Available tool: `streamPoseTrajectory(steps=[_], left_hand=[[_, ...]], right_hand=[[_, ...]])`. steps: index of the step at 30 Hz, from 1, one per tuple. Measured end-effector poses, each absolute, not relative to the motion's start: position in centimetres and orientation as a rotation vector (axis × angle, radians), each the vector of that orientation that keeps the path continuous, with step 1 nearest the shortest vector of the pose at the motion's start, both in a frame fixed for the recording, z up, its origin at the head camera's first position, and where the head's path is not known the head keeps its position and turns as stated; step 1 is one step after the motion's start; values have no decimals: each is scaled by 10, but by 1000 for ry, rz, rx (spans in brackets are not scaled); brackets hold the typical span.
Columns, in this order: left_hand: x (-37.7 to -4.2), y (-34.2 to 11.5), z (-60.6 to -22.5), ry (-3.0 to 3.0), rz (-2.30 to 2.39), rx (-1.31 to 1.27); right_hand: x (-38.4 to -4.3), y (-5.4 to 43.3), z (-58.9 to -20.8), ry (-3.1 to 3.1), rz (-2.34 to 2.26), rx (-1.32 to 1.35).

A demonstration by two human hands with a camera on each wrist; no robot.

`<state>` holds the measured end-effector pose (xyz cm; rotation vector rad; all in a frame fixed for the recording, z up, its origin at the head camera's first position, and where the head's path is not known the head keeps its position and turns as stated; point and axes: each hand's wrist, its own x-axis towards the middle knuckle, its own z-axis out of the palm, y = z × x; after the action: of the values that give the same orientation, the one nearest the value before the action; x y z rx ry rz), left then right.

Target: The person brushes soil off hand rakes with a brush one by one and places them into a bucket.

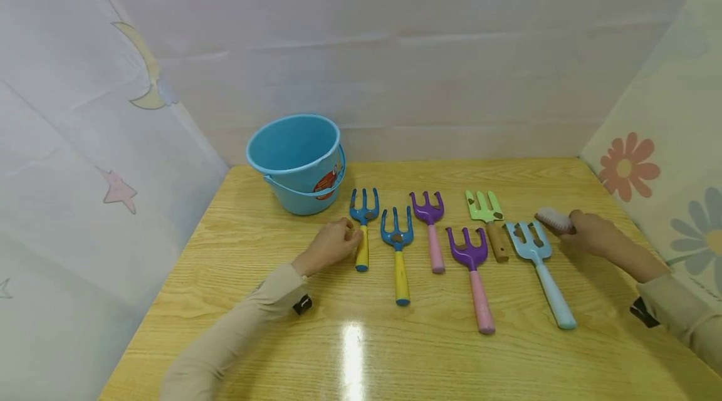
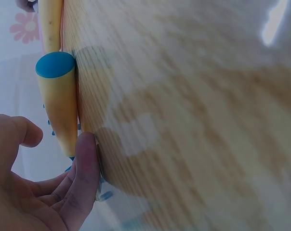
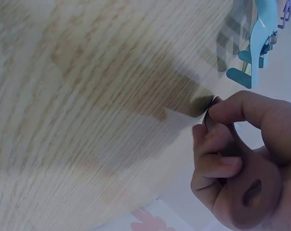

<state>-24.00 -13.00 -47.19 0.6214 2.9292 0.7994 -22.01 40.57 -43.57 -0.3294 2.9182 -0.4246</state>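
Note:
My left hand [image 1: 333, 243] is at the leftmost hand fork [image 1: 362, 244], which has blue tines and a yellow handle. In the left wrist view, the thumb [image 2: 32, 134] stands apart from that yellow handle [image 2: 59, 106], while a fingertip lies close by its other side. At the right, my right hand [image 1: 592, 235] grips a brush [image 1: 555, 220] with pale bristles. Its brown handle [image 3: 256, 185], with a hole at the end, lies in the curled fingers in the right wrist view. Just left of the brush is a light blue hand fork [image 1: 544, 269] with brown patches.
A light blue bucket [image 1: 299, 194] stands at the back left. Between the hands lie another blue-and-yellow fork [image 1: 400, 269], two purple-and-pink forks [image 1: 434, 244] and a green fork with a wooden handle [image 1: 496, 241]. Brown patches mark their heads. Printed cloth surrounds the wooden table [image 1: 271, 351].

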Motion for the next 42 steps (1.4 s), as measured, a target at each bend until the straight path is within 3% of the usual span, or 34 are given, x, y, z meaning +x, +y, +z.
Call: streamPoseTrajectory(steps=[22,34,42], left_hand=[[-240,-114,-474,2931,729,552],[-226,-114,-481,2944,691,542],[-233,-107,-475,2984,673,503]], right_hand=[[-228,393,-419,3134,-473,-336],[-219,386,-440,3141,-516,-302],[-227,384,-428,3176,-504,-306]])
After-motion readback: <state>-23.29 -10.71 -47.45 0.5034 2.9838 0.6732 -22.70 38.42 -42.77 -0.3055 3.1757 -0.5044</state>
